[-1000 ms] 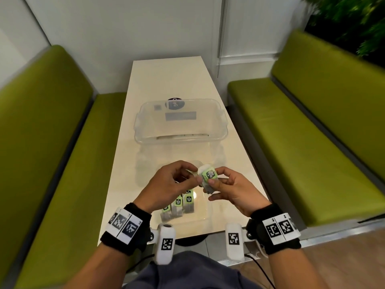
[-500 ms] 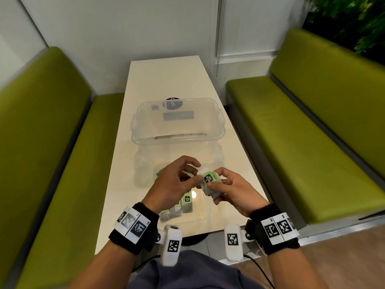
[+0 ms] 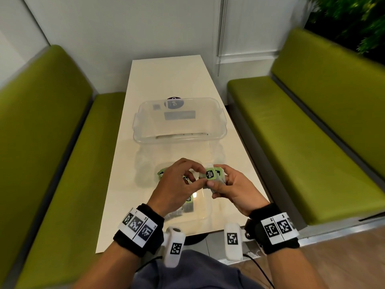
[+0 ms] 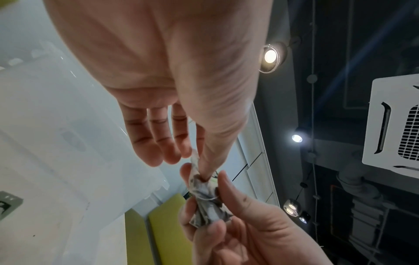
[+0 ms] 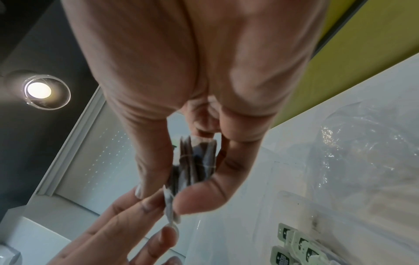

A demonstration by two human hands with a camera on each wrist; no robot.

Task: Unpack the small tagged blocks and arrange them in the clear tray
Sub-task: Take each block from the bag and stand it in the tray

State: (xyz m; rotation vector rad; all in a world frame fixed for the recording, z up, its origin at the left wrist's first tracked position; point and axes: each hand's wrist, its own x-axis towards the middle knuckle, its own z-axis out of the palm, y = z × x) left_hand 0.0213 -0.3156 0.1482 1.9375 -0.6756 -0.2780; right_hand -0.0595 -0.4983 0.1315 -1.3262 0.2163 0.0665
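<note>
We judge unpacking in hand: our right hand (image 3: 233, 190) clasps the banded bundle (image 3: 212, 176), left hand (image 3: 177, 184) pinching one block; next, free it for the tray (image 3: 220, 134)

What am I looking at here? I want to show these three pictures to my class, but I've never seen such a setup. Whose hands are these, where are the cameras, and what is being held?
No machine here: a person works with bare hands. One camera sits on the head, looking down; one sits on each wrist, looking along the palm, so ceiling lights show behind.

The right hand grips a small bundle of tea bags with green tags. The left hand pinches one bag at the bundle's edge, apparently pulling it free.

On the white table stands a large clear tub farther off. Nearer, under the hands, lies a shallow clear tray holding a row of tagged bags. Green benches flank the table.
</note>
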